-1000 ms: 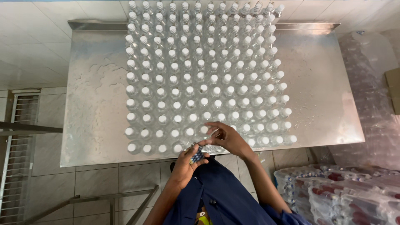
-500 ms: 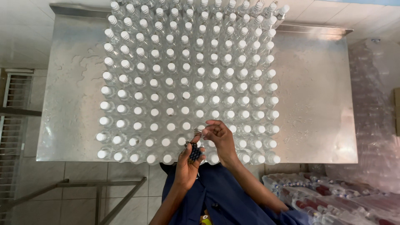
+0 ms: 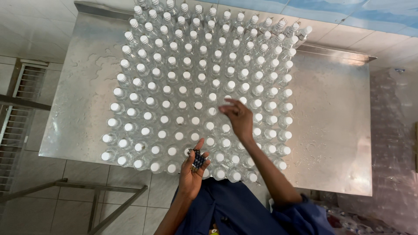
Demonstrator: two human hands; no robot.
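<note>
A small cluster of dark, rounded caps (image 3: 199, 159) lies in the cupped palm of the left hand (image 3: 193, 170), low in the centre of the frame, right at the near edge of the bottle block. The hand is turned palm up, thumb raised, fingers curled loosely under the caps without squeezing them. The right hand (image 3: 237, 118) is stretched forward from a dark blue sleeve (image 3: 300, 213), hovering above the middle rows with its fingers loosely spread and pointing toward the upper left; whether the fingertips pinch anything cannot be told. Beneath it stand the bottles (image 3: 183, 93), clear plastic, round, each topped in white, packed in tight straight rows that fill the centre and top of the frame. They rest on a steel table (image 3: 335, 126), a flat, dull-shiny sheet beaded with water drops. Pale floor tiles (image 3: 30, 35) lie at the upper left, and a metal frame (image 3: 104, 191) crosses the lower left.
</note>
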